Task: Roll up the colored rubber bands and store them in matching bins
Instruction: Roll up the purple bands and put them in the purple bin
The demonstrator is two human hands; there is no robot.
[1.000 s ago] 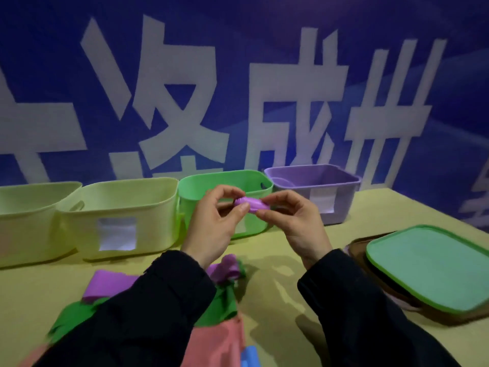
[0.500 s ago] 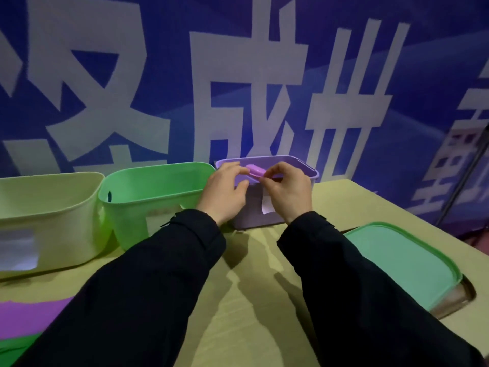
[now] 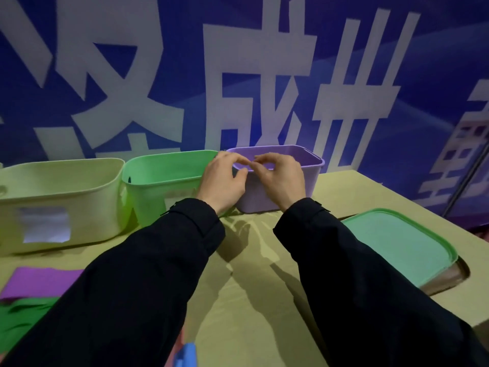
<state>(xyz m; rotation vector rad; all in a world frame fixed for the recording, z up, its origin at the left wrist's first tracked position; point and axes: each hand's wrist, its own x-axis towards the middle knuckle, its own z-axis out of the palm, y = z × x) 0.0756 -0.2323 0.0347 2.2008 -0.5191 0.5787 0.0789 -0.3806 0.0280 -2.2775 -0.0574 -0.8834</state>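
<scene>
Both my hands hover over the front rim of the purple bin [image 3: 312, 178]. My left hand [image 3: 223, 181] and my right hand [image 3: 280, 178] have loosely curled fingers, thumb and forefinger apart, the fingertips of the two hands nearly meeting. No purple roll shows between them; the inside of the bin is hidden behind my hands. A flat purple band [image 3: 39, 282] and a green band [image 3: 18, 319] lie at the table's left edge. The green bin [image 3: 164, 186] stands just left of the purple one.
A pale yellow bin [image 3: 66, 202] stands left of the green bin. At the right lies a green lid [image 3: 397, 247] on a brown tray. A blue piece [image 3: 186, 353] and a pink one peek out at the bottom between my sleeves. A blue banner is behind.
My hands carried the purple roll from above the green bin to the purple bin. The roll, visible half a second ago, no longer shows between my fingers, which have loosened.
</scene>
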